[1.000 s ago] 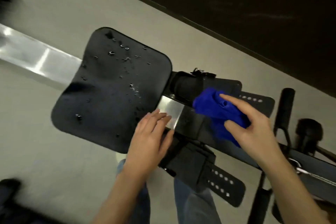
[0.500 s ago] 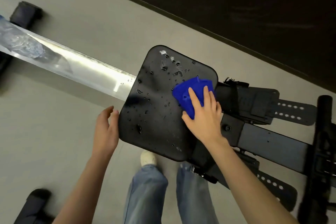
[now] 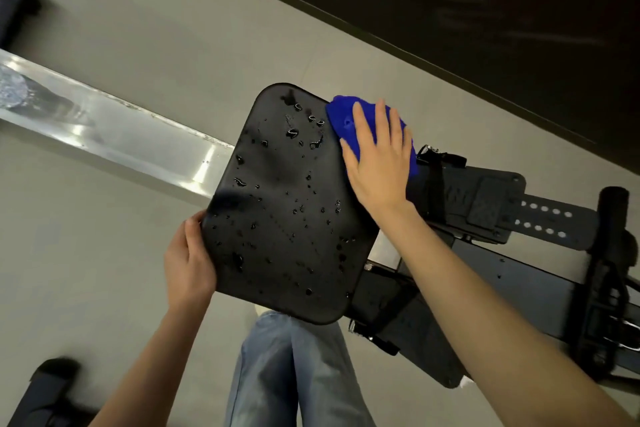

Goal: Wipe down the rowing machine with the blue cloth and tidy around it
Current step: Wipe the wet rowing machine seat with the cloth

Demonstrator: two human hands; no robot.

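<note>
The rowing machine's black seat sits in the middle of the view, dotted with water drops. My right hand lies flat with straight fingers on the blue cloth, pressing it onto the seat's far right corner. My left hand grips the seat's near left edge, thumb on top and fingers hidden underneath. The shiny metal rail runs out to the left from under the seat.
Black footrests with perforated straps and the machine's black frame lie to the right. A black handle bar stands at the far right. Dark feet of the machine show at left. My jeans-clad legs stand below the seat.
The right hand slid the cloth from the seat's right-middle to its far corner. The left hand came in from beside the seat and took hold of its near left edge.
</note>
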